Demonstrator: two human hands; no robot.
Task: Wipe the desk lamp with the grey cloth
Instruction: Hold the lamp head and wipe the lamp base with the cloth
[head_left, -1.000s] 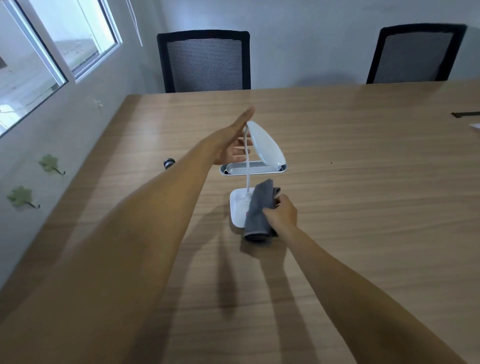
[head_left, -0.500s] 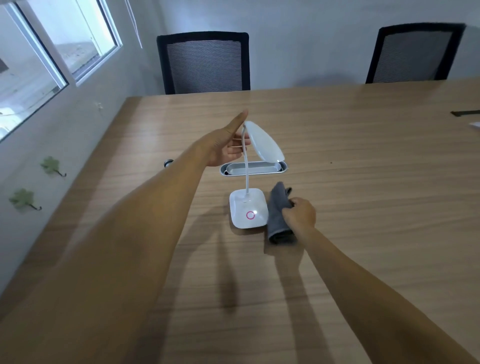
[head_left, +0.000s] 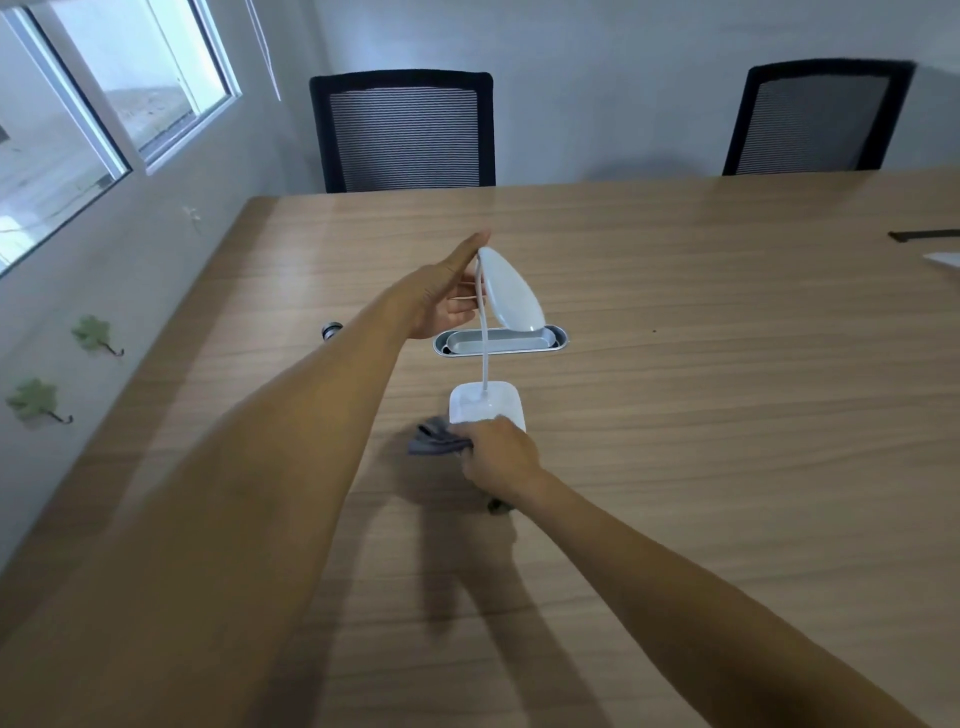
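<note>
A small white desk lamp stands mid-table, with a square base (head_left: 480, 402), a thin bent neck and an oval head (head_left: 509, 291) tilted on edge. My left hand (head_left: 447, 296) holds the head from its left side, thumb up along the top edge. My right hand (head_left: 498, 457) grips the grey cloth (head_left: 436, 441) at the near edge of the base, covering its front part. The cloth sticks out to the left of the hand, over the table beside the base's near left corner.
The wooden table (head_left: 727, 415) has a metal cable tray (head_left: 498, 340) sunk into it just behind the lamp. Two black mesh chairs (head_left: 405, 135) (head_left: 815, 119) stand at the far side. A small dark object (head_left: 331, 329) lies left of the tray. Wall and window are at left.
My right hand has swept the cloth from the right side of the base across its front to the left. My left hand stays on the lamp head.
</note>
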